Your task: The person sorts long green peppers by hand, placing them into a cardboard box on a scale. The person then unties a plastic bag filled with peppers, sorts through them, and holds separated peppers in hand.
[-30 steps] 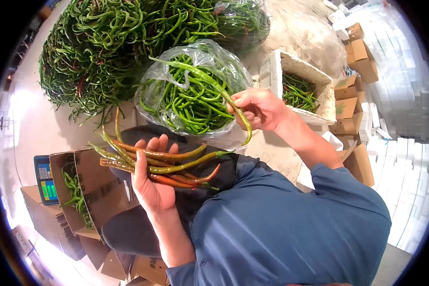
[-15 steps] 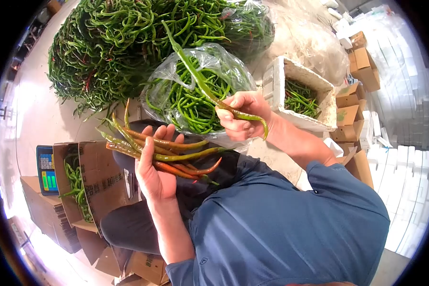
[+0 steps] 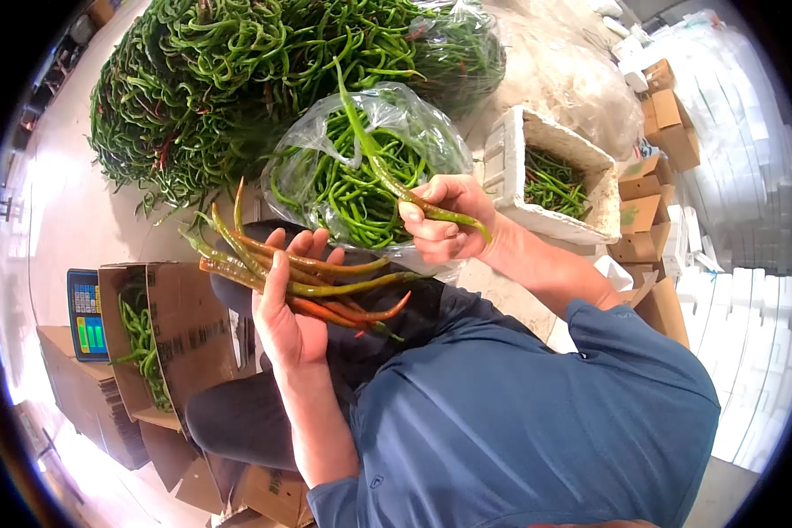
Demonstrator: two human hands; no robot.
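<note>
My left hand [image 3: 292, 308] is closed around a bunch of long chili peppers [image 3: 343, 286], reddish-orange and olive green, with stems pointing to the upper left. Between the thumb and fingers of my right hand [image 3: 444, 216] is a single long green chili pepper [image 3: 385, 173], browner toward its curved lower tip. Its stem end reaches up over a clear plastic bag [image 3: 453, 141] filled with green chili peppers [image 3: 352, 189]. The bag stands just beyond both hands. Part of the bunch is hidden behind my left fingers and thumb.
A big heap of green chili peppers [image 3: 211, 88] lies at the back left. A white foam box [image 3: 600, 224] with some peppers stands right. At left are a cardboard box [image 3: 185, 334] holding green peppers and a scale with a keypad [image 3: 86, 312]. More cartons [image 3: 669, 128] line the right side.
The single pepper in my right hand has swung more upright and shifted slightly, its stem end moving right and down. My left hand with the bunch has moved barely to the right.
</note>
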